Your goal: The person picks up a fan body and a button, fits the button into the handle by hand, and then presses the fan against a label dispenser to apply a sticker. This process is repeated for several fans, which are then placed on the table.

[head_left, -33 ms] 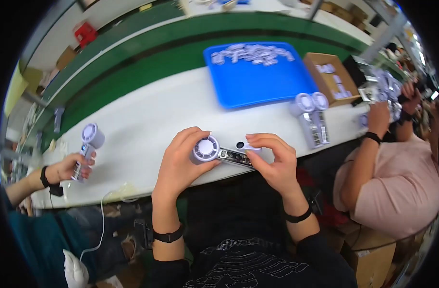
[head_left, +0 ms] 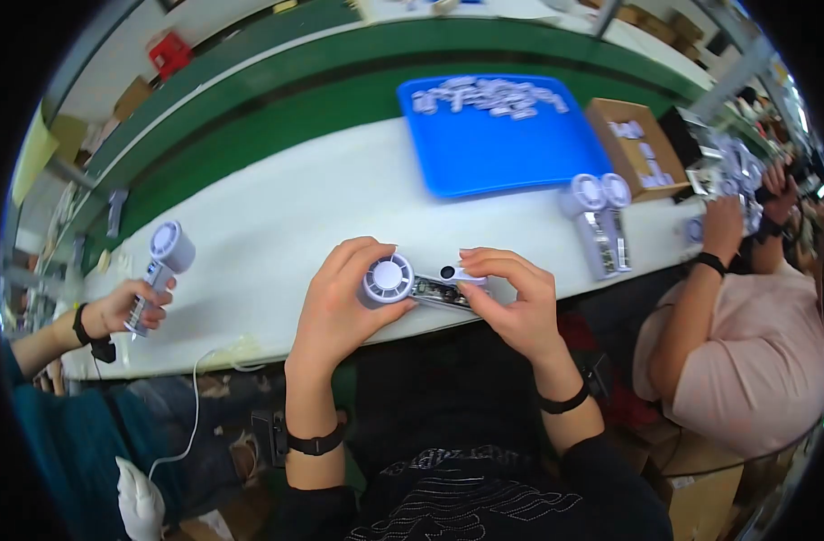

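Shifted slightly rightward in view since the earlier frame are one blue tray, one cardboard box and two fans; both bare hands are kept at nearly the same spot. Nearest, two black wristbands are worn, one per wrist. One opened lilac fan is held at the near edge of the white table; whether the table is touched cannot be told. Its round head is clamped between thumb and fingers of the left hand. One small lilac cover, one black round spot on it, is pinched by the right hand just beside the fan's handle, circuitry exposed. At left, one more fan is gripped in one co-worker's hand. At right, the two fans are laid side by side. Beyond, many lilac parts are heaped at the tray's far end, too overlapped to count; several more are held in the box. Farther right, two hands of a pink-clad co-worker are seen.
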Available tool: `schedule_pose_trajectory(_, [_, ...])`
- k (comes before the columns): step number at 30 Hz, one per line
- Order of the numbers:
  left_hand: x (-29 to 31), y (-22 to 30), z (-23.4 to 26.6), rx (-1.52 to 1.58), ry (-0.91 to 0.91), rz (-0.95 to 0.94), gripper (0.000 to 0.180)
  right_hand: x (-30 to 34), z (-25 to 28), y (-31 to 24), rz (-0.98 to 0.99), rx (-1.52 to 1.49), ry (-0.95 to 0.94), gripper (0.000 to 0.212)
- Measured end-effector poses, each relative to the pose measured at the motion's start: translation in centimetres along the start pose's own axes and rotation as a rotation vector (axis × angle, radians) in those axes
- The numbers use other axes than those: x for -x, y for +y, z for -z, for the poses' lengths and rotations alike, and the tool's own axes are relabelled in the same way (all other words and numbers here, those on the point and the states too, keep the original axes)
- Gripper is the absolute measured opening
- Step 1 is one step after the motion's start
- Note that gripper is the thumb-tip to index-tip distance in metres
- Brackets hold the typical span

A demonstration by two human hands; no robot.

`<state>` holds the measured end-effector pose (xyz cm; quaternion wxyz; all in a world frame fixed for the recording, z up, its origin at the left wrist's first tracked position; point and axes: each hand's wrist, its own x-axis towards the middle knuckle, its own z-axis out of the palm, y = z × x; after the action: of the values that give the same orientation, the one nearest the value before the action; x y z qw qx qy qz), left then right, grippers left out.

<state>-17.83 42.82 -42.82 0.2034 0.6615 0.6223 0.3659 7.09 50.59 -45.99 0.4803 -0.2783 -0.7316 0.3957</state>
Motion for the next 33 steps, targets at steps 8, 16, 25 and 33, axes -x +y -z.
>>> schedule_pose_trajectory(8, [0.9,-1.3,1.2,-0.229,-0.004,-0.372,0.050,0.8,-4.8,1.4,0.046,0.011,-0.115,0.015])
schedule_pose_trajectory(16, [0.1,-4.2,-0.2,0.052,-0.069,-0.449,0.029,0.6,-3.9,0.6,0.247,0.229,-0.169,0.020])
schedule_pose_trajectory(25, [-0.7,-4.7,-0.7,0.108,-0.111,-0.480,0.026,1.3,-4.7,0.8,0.263,0.261,-0.119,0.023])
schedule_pose_trajectory(33, [-0.8,-4.4,-0.7,0.139,-0.138,-0.382,0.028,1.3,-4.2,-0.2,0.211,0.329,-0.124,0.025])
